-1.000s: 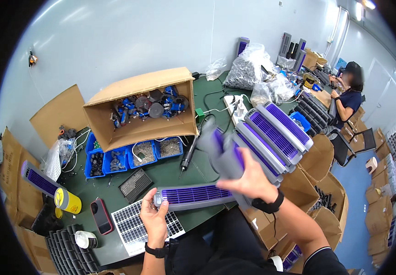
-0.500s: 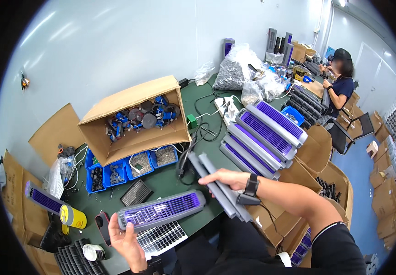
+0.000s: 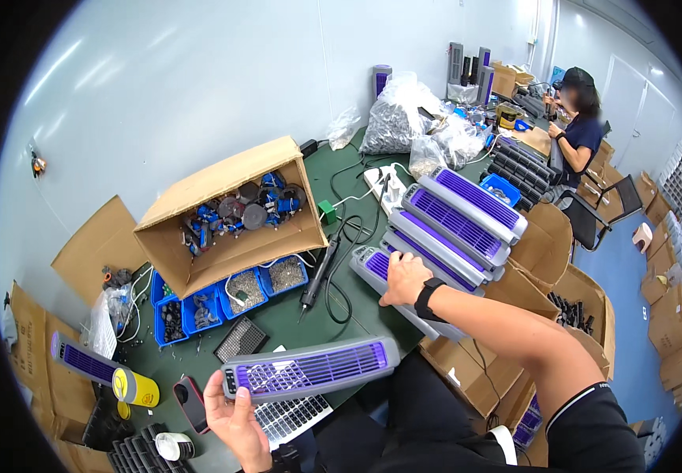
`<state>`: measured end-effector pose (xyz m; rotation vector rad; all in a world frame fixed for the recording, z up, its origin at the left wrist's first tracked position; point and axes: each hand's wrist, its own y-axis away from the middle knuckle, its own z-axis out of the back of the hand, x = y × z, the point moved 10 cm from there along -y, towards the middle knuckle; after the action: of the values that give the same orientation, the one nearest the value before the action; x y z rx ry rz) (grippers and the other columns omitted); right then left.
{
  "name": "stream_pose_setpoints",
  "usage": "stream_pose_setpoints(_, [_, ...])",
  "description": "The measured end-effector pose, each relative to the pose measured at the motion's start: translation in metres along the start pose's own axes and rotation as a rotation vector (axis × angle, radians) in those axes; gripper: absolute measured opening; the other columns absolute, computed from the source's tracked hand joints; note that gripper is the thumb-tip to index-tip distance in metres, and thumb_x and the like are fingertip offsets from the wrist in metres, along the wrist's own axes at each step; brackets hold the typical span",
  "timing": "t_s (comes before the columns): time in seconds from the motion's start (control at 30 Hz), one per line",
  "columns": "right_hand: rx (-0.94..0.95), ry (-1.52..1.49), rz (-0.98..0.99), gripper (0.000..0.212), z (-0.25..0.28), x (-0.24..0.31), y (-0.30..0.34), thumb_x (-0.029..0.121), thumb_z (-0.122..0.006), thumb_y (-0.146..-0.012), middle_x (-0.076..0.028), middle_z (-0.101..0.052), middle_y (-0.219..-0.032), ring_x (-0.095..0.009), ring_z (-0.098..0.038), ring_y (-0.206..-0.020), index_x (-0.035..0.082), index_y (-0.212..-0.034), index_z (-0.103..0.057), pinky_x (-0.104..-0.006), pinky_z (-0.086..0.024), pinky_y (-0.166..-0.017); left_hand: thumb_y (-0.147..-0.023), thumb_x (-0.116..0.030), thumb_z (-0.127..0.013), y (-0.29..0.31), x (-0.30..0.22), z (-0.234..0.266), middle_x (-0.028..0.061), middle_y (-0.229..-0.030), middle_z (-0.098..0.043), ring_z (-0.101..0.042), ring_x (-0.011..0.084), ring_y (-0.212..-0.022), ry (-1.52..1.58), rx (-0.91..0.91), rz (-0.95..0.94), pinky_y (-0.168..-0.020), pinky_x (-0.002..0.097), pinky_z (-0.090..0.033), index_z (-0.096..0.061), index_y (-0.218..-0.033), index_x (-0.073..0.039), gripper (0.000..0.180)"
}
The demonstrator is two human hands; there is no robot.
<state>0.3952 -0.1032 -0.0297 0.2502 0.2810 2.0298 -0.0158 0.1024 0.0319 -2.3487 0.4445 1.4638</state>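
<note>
My left hand grips the left end of a long grey housing with a purple slatted grille, thumb on top. The housing is held nearly level above the table's near edge. Beside the stack of similar housings, my right hand is closed over the edge of another grey-and-purple housing, whose far end shows past my fingers. My right forearm and hand hide part of it. Under the left housing lies a white sheet with a grid of dark pieces.
A black electric screwdriver with a cable lies mid-table. Behind are blue bins of small parts and an open carton of wired components. At the left are a yellow canister and a phone. A co-worker works far right.
My right hand, which held grey pieces edge-on over the table, has moved to the stack's side; a purple grille now shows there. The left housing has shifted slightly right.
</note>
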Motion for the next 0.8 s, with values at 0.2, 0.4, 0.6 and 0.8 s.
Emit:
stream_pose_setpoints(0.2, [-0.096, 0.020, -0.041, 0.150, 0.014, 0.015, -0.003, 0.076, -0.090, -0.066, -0.023, -0.053, -0.146, -0.041, -0.057, -0.135, -0.002, -0.169, -0.015, -0.0667, -0.062, -0.086, -0.094, 0.010, -0.072, 0.008, 0.012, 0.000, 0.0128, -0.135, -0.063, -0.071, 0.0213, -0.114, -0.004, 0.029, 0.036, -0.095, 0.0349, -0.064, -0.055, -0.145, 0.003, 0.054])
stream_pose_setpoints(0.4, [-0.194, 0.321, 0.589, 0.104, -0.001, 0.029, 0.093, 0.058, -0.083, -0.083, -0.025, -0.039, -0.167, -0.045, -0.029, -0.159, 0.008, -0.164, -0.043, -0.0722, -0.029, -0.122, -0.094, 0.011, -0.071, 0.011, 0.016, -0.007, 0.0134, -0.139, -0.061, -0.070, 0.0195, -0.112, 0.017, 0.076, 0.070, -0.093, 0.0320, -0.063, -0.055, -0.143, 0.004, 0.052])
stream_pose_setpoints(0.6, [-0.247, 0.399, 0.642, 0.066, -0.032, 0.015, 0.103, 0.027, -0.073, -0.092, -0.014, -0.028, -0.177, -0.042, -0.027, -0.160, 0.009, -0.154, -0.060, -0.0725, -0.040, -0.113, -0.093, 0.011, -0.072, 0.003, 0.021, -0.037, 0.0137, -0.139, -0.061, -0.071, 0.0188, -0.110, 0.026, 0.162, 0.099, -0.089, 0.0311, -0.063, -0.057, -0.142, 0.004, 0.052])
stream_pose_setpoints(0.8, [-0.306, -0.319, 0.815, 0.069, 0.013, 0.016, 0.152, 0.048, -0.072, -0.100, -0.031, -0.044, -0.163, -0.051, -0.036, -0.155, -0.001, -0.147, -0.060, -0.0621, -0.035, -0.123, -0.091, 0.013, -0.074, 0.004, 0.022, -0.033, 0.0145, -0.133, -0.066, -0.071, 0.0187, -0.110, 0.051, 0.145, 0.134, -0.095, 0.0306, -0.061, -0.058, -0.141, 0.005, 0.053])
